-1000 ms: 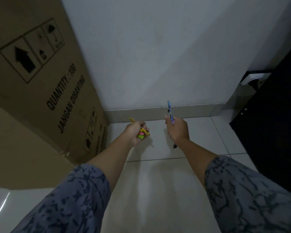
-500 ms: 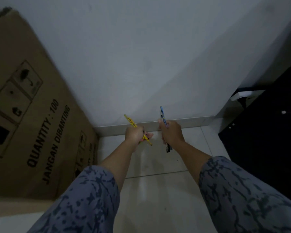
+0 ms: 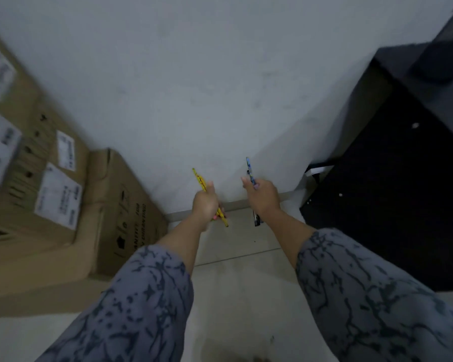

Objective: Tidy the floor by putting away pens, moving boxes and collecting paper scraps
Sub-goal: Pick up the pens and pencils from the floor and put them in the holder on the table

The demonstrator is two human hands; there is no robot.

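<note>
both pens are already off the floor and in hand, which suggests the pen step is half done: picked up, not yet put away. the left hand is closed around a yellow pen, which sticks out above the fist toward the wall and below it toward the tiles; something pink shows at the bottom of that fist, too small to name. the right hand is closed on a blue patterned pen, its top pointing up past the fingers and its dark lower end showing under the wrist. both hands are held out in front, above the tiled floor near the corner where the skirting meets the white wall.

no pen holder or other container for the pens is in view, so where they go cannot be told from here. the cardboard boxes stand stacked along the left edge of the floor against the wall, the nearest one just beside the left forearm; whether they already sit in their final place is unclear. a dark cabinet fills the right side. the visible strip of floor between boxes and cabinet shows no paper scraps, only a tiny dark speck. the picture is blurred, so small litter could be missed. moving boxes and gathering scraps appear to lie ahead.
</note>
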